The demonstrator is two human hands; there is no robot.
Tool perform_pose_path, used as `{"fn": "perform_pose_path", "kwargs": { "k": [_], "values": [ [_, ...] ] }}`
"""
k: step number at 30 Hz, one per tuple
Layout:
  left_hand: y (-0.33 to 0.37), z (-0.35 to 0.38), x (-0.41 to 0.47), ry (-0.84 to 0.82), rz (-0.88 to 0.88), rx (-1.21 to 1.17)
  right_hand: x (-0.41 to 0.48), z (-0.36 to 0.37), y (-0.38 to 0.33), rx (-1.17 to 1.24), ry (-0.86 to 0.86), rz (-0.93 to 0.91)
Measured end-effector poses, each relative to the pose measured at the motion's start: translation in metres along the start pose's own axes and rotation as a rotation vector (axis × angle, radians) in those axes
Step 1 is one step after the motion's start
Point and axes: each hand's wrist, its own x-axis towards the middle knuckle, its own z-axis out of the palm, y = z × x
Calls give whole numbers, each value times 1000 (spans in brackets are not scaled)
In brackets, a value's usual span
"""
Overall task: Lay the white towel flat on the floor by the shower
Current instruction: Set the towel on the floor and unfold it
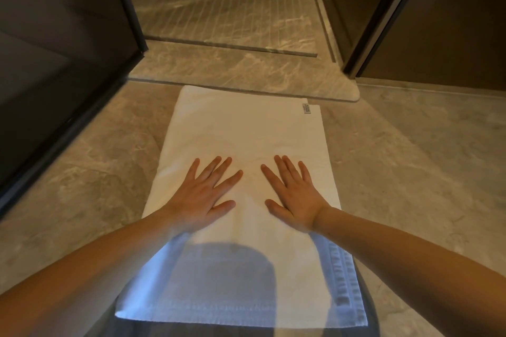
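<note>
Both hands lie flat, palms down, fingers straight and spread, pressing on the towel and gripping nothing. The left hand [204, 193] sits left of the towel's middle with its fingers angled up and to the right; the right hand [294, 194] sits right of the middle with its fingers angled up and to the left, so the two index fingertips point toward each other with a strip of cloth between them. The thumbs point inward as well, apart from each other. Both bare forearms reach in from the lower corners of the view and cross the towel's side edges. The towel [246, 128] is white, spread lengthwise on the floor [410, 172], which is grey marbled stone. Its far end lies just at the raised marble sill [246, 68] of the shower, seeming to touch its edge. A small label [306, 109] shows at the far right corner, where the edge is folded over in a narrow strip. The near end has a woven border band and lies in a bluish shadow. Beyond the sill is the ribbed shower floor [219, 3], with dark frames [128, 3] at either side.
</note>
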Motion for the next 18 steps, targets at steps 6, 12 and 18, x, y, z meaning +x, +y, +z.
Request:
{"fn": "perform_pose_path", "kwargs": {
  "k": [6,12,18],
  "values": [
    [4,-7,1,-90,7,75,2,-9,-5,-125,-111,14],
    [24,-27,3,-214,-61,156,-2,-20,-14,-207,-181,61],
    [51,-38,6,-296,-69,77,-25,-16,1,-184,-192,67]
  ]
}}
